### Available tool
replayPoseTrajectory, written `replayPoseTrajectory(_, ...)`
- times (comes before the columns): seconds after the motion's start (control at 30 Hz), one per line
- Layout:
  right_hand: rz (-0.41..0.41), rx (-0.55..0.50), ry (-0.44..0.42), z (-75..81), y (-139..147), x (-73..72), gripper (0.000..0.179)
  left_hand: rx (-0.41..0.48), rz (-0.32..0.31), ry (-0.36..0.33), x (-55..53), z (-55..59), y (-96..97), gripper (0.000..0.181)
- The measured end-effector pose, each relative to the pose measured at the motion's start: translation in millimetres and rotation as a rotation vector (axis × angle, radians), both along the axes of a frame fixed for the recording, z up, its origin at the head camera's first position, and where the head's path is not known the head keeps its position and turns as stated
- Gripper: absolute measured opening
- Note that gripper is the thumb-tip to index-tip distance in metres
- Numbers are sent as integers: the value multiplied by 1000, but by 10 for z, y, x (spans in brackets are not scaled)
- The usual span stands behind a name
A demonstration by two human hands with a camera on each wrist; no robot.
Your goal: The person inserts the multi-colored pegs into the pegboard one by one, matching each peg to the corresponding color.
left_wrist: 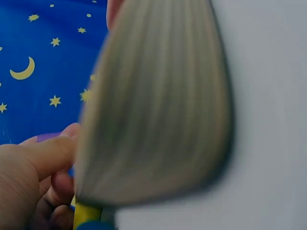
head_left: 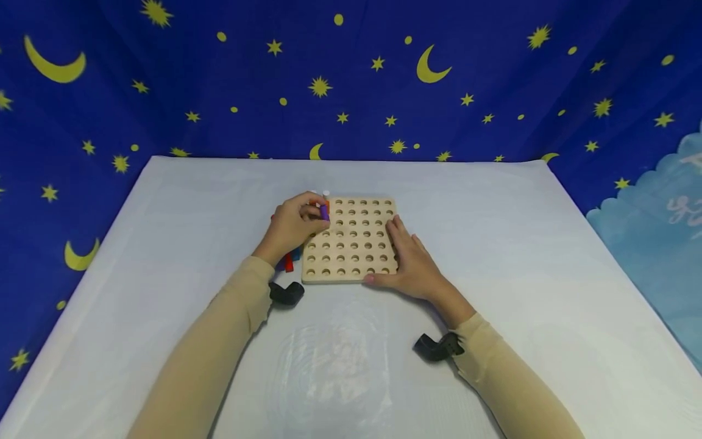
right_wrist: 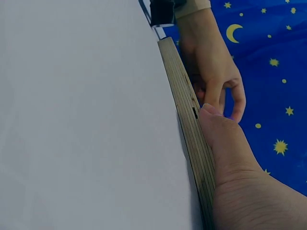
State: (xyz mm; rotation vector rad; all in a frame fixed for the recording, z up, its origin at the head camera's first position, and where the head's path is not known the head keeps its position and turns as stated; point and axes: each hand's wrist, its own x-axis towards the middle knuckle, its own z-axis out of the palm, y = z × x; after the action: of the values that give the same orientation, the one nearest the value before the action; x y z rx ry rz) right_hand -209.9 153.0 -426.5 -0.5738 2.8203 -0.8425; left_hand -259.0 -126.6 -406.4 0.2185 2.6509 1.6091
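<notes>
A square wooden board (head_left: 347,240) with rows of round holes lies on the table. Between thumb and fingers, my left hand (head_left: 290,224) pinches a small purple peg (head_left: 324,213) over the board's far-left part. The same peg (left_wrist: 48,137) shows partly behind the thumb in the left wrist view. Around the board's near right corner, my right hand (head_left: 414,262) rests with its fingers along the right edge and its thumb at the near edge. In the right wrist view that thumb (right_wrist: 228,143) touches the layered plywood side (right_wrist: 184,103).
Left of the board are a red piece (head_left: 289,263) and a blue piece (head_left: 297,253), partly hidden by the left hand. An orange piece (head_left: 327,206) and a white-topped one (head_left: 326,195) show beyond its fingers. Black mounts (head_left: 286,294) sit at both wrists.
</notes>
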Motion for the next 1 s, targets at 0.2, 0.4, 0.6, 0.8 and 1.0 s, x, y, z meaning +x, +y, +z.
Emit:
replayPoseTrajectory(0.2,0,5,8,-4,-6,-8,125,-22,12,50,4,-40,20,38)
replayPoseTrajectory(0.4,-1,7,9,-11,-4,-4,125,-31,1,69,17,-59,18,36)
replayPoseTrajectory(0.6,-3,3,12,-11,-1,4,125,-62,7,103,32,-76,33,37)
replayPoseTrajectory(0.8,3,1,19,-13,0,1,125,-78,-4,138,33,-93,35,36)
replayPoseTrajectory(1.0,-3,11,18,-19,0,-8,125,-67,-1,137,36,-95,20,32)
